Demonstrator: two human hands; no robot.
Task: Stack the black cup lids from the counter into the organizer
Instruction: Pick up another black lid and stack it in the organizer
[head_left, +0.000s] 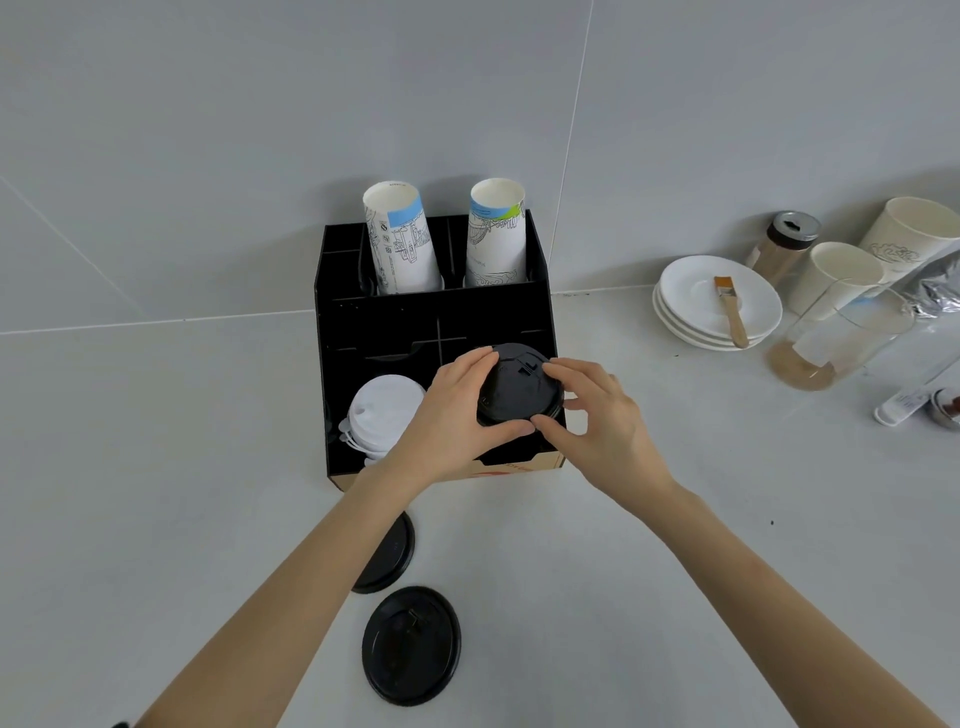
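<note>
A black organizer (384, 317) stands against the wall. Over its front right compartment sits a stack of black cup lids (517, 387), gripped from both sides: my left hand (452, 415) holds its left edge, my right hand (602, 421) its right edge. On the counter in front lie two more black lids: one (412, 644) in full view, another (390, 556) partly hidden under my left forearm. White lids (382, 413) fill the front left compartment.
Two stacks of printed paper cups (400, 241) (496, 236) stand in the organizer's back slots. To the right are stacked white saucers (691, 291) with a brush (730, 309), a spice jar (782, 249), paper cups (836, 278), a glass jug (841, 338) and a foil bag (935, 291).
</note>
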